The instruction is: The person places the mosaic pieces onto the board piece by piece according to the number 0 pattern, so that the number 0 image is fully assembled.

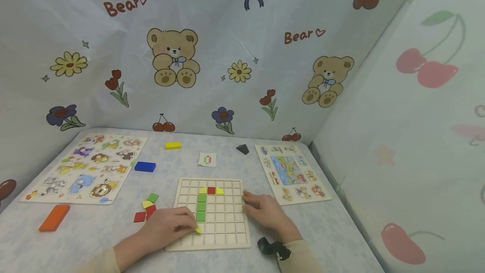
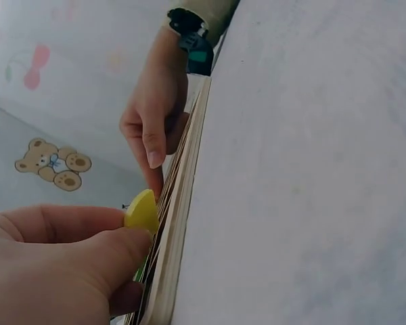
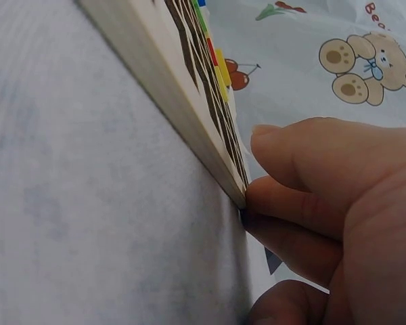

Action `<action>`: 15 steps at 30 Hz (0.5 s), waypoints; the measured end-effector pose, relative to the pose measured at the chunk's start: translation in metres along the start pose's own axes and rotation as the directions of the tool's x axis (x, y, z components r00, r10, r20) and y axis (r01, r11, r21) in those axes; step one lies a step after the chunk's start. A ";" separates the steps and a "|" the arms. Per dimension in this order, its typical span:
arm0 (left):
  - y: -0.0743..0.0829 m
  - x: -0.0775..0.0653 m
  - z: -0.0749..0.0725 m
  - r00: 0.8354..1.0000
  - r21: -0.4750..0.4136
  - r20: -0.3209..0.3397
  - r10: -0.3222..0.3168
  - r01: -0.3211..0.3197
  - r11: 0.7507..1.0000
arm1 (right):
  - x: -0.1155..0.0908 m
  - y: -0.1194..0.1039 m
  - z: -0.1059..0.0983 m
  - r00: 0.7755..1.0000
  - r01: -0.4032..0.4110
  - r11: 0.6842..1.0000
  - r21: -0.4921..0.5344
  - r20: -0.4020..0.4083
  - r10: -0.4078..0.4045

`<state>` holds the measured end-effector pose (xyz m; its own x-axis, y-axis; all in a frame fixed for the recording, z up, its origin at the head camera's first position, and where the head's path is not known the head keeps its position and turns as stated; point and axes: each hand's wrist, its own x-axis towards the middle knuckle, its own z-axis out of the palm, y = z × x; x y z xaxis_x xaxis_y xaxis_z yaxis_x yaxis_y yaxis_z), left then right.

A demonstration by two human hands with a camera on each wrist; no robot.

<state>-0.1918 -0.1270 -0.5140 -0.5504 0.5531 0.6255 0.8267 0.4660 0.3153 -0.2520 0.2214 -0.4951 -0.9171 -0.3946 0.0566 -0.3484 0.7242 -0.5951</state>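
Observation:
In my left hand (image 1: 168, 227) I pinch a yellow quarter-circle tile (image 2: 143, 212) between thumb and finger, over the lower left of a wooden grid board (image 1: 226, 227). On the board, a column of green tiles (image 1: 201, 207) runs up the left side. Above them a red square tile (image 1: 211, 190) sits between two yellow quarter-circle tiles. My right hand (image 1: 267, 212) touches the board's right edge with its fingertips; the right wrist view shows the fingers against the rim. Beside my left hand lie loose red, green and yellow tiles (image 1: 153, 197).
A small pattern card (image 1: 207, 159) lies behind the board. Animal puzzle board (image 1: 126, 155) is at left, another picture puzzle (image 1: 322, 193) at right. Orange (image 1: 54, 218), blue (image 1: 145, 167) and yellow (image 1: 173, 145) blocks and a black piece (image 1: 243, 149) lie around.

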 end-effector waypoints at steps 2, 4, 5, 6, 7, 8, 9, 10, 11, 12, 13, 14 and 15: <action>0.000 0.002 -0.001 0.999 0.036 0.025 0.026 -0.027 0.999 | 0.000 0.000 -0.001 1.000 -0.001 1.000 0.000 0.000 0.001; 0.002 0.003 -0.003 0.998 0.068 0.047 0.040 -0.043 0.997 | 0.000 0.000 -0.001 1.000 0.002 1.000 -0.002 0.002 -0.002; 0.003 0.004 -0.004 0.997 0.081 0.059 0.041 -0.045 0.996 | 0.000 0.000 -0.001 1.000 -0.001 1.000 -0.003 0.003 0.001; 0.004 0.004 -0.005 0.997 0.096 0.069 0.034 -0.041 0.995 | 0.000 0.000 -0.001 1.000 -0.006 1.000 -0.003 0.004 0.006; 0.005 0.005 -0.006 0.997 0.103 0.081 0.019 -0.027 0.994 | 0.000 0.000 -0.001 1.000 -0.009 1.000 -0.002 0.005 0.009; 0.006 0.005 -0.007 0.996 0.106 0.093 -0.005 -0.005 0.994 | 0.001 0.000 -0.001 1.000 -0.009 1.000 -0.001 0.006 0.009; 0.008 0.006 -0.008 0.994 0.108 0.107 -0.036 0.024 0.994 | 0.001 0.000 0.000 1.000 -0.010 1.000 -0.001 0.008 0.010; 0.010 0.006 -0.009 0.990 0.110 0.121 -0.071 0.058 0.992 | 0.001 0.001 0.000 1.000 -0.011 1.000 0.000 0.009 0.011; 0.012 0.007 -0.009 0.984 0.114 0.140 -0.109 0.094 0.989 | 0.001 0.001 0.000 1.000 -0.019 1.000 0.003 0.010 0.019; 0.014 0.008 -0.009 0.977 0.117 0.157 -0.145 0.127 0.985 | 0.002 0.001 0.000 1.000 -0.019 1.000 0.003 0.011 0.019; 0.016 0.010 -0.009 0.970 0.117 0.172 -0.172 0.153 0.981 | 0.002 0.001 0.001 1.000 -0.020 1.000 0.002 0.011 0.020; 0.019 0.011 -0.009 0.963 0.120 0.186 -0.194 0.174 0.977 | 0.002 0.002 0.001 1.000 -0.020 1.000 0.000 0.011 0.020; 0.020 0.013 -0.009 0.957 0.122 0.200 -0.211 0.190 0.974 | 0.002 0.002 0.001 1.000 -0.019 1.000 -0.001 0.011 0.019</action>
<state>-0.1809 -0.1165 -0.4932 -0.7247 0.5686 0.3891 0.6866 0.6434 0.3386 -0.2542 0.2213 -0.4967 -0.9212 -0.3874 0.0364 -0.3314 0.7322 -0.5950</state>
